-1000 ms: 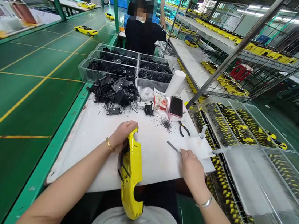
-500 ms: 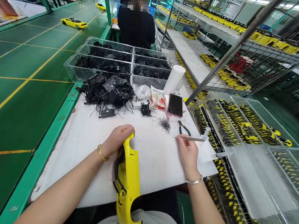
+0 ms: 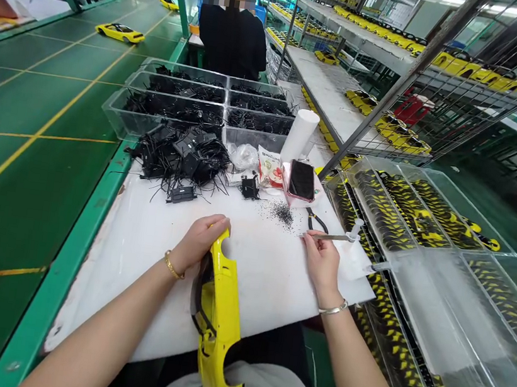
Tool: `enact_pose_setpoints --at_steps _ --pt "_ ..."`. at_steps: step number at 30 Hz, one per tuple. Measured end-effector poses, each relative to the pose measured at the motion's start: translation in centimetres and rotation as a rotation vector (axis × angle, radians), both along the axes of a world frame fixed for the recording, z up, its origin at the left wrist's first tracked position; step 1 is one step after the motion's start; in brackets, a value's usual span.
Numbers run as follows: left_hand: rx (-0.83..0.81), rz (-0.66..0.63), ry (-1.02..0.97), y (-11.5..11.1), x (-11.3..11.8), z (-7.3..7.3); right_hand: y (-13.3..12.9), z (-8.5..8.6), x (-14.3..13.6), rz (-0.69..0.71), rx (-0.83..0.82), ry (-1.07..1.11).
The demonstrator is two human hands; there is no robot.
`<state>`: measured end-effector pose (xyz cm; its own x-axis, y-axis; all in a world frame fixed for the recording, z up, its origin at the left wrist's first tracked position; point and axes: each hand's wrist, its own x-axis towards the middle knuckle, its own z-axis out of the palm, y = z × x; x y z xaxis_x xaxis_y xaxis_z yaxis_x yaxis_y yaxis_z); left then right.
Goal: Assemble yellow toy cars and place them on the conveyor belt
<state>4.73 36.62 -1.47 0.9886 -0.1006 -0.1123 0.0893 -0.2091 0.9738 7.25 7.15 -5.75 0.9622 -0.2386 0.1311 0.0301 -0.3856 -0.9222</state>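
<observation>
My left hand (image 3: 202, 242) is closed around one end of a yellow toy car body shell (image 3: 223, 316). The shell is tilted on its side, and its other end reaches down to my lap. My right hand (image 3: 322, 262) pinches slim metal tweezers (image 3: 333, 237) above the white tabletop, their tip pointing left. Close to that tip lies a scattered pile of tiny black screws or similar small parts (image 3: 283, 214). Black-and-yellow pliers (image 3: 316, 220) rest just behind my right hand.
A heap of black wired boxes (image 3: 190, 156) covers the table's back left, before clear divided bins (image 3: 120, 118). A phone (image 3: 302, 180), snack packet (image 3: 270, 168) and white roll (image 3: 300, 134) stand behind. Parts trays (image 3: 422, 253) flank the right; a green conveyor (image 3: 37, 101) runs left. Someone sits ahead.
The whole view has shifted slightly to the left and up. Both hands keep their grips, and the car shell and tweezers stay in nearly the same place.
</observation>
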Motion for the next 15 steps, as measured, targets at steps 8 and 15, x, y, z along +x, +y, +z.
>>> enact_pose_setpoints --at_steps 8,15 --pt "-0.141 0.02 -0.037 -0.1 0.1 0.3 0.9 1.9 -1.2 0.016 0.068 -0.045" --pt "-0.328 -0.005 0.018 0.0 0.3 1.0 9.9 6.5 -2.2 0.433 0.261 -0.238"
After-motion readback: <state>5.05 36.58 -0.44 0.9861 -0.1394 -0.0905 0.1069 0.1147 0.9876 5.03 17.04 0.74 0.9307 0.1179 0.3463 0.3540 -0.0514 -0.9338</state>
